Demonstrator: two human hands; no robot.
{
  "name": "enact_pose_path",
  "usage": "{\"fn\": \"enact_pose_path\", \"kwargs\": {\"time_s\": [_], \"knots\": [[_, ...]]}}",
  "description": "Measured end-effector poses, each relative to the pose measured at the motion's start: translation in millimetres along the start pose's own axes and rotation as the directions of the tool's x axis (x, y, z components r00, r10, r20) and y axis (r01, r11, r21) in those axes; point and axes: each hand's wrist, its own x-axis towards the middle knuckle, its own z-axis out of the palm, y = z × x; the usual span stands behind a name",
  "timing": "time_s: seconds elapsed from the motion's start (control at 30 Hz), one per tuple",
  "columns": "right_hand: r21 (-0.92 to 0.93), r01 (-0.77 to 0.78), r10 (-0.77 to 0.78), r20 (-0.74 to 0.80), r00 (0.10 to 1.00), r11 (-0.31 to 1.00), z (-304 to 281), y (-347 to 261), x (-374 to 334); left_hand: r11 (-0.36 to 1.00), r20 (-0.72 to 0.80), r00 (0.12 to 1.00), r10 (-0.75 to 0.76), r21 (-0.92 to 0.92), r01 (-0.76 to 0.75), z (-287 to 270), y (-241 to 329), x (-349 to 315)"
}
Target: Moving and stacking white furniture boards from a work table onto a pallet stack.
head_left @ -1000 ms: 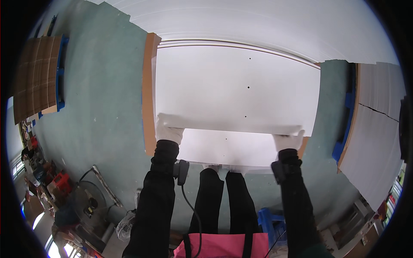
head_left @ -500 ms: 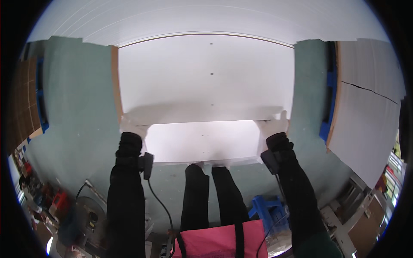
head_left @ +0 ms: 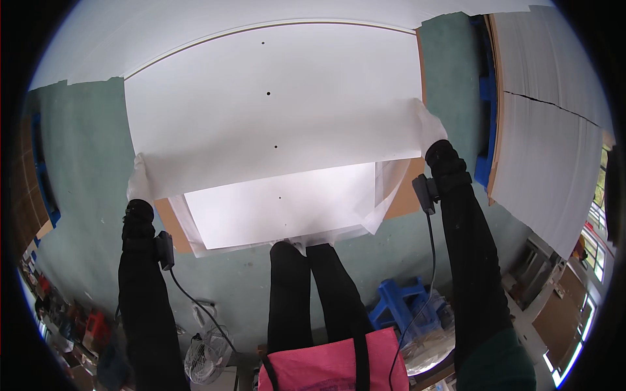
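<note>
A broad white panel (head_left: 274, 120) with a row of small dark holes is held up, tilted, in front of me. My left hand (head_left: 139, 180), in a white glove, grips its left edge near the front corner. Higher up, my right hand (head_left: 431, 127), also gloved, grips the right edge. The fingers beneath the panel are hidden on both sides. Under it lies a second white panel (head_left: 287, 210), partly covered, with small holes of its own. Thin translucent wrapping sheet (head_left: 385, 195) shows around that lower panel, over brown board (head_left: 407, 192).
Large white sheets (head_left: 548, 143) are stacked on a blue pallet (head_left: 484, 130) at the right. A brown stack (head_left: 25, 169) stands far left. Behind my legs are a blue stool (head_left: 399, 303) and a fan (head_left: 205, 357). Green floor (head_left: 81, 143) shows on both sides.
The held panel has risen closer and turned, its left side now lower than its right. My hands have moved farther apart in view, and more of the wrapping and brown board shows below.
</note>
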Motion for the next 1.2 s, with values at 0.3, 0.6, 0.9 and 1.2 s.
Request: {"fn": "enact_pose_path", "kwargs": {"time_s": [0.3,0.6,0.9,1.2], "knots": [[0.066,-0.239,0.243,-0.058,0.968,0.969,-3.9,-21.2,-3.8,0.987,0.032,0.999,-0.038,-0.156,0.042,11.2,2.6,-5.2],[-0.048,-0.252,0.244,-0.126,0.962,0.967,-6.2,-35.0,-2.8,0.998,0.016,0.998,-0.053,-0.040,0.054,8.3,10.0,-5.7],[0.911,-0.148,0.536,-0.089,0.839,0.384,1.9,14.8,-48.2,0.802,0.109,0.977,-0.181,-0.558,0.211,3.0,-20.0,-46.0],[0.979,0.073,0.253,-0.023,0.967,-0.189,100.2,-43.6,-117.7,0.482,0.266,0.962,-0.057,-0.837,0.260,103.3,-19.9,-113.0]]}}
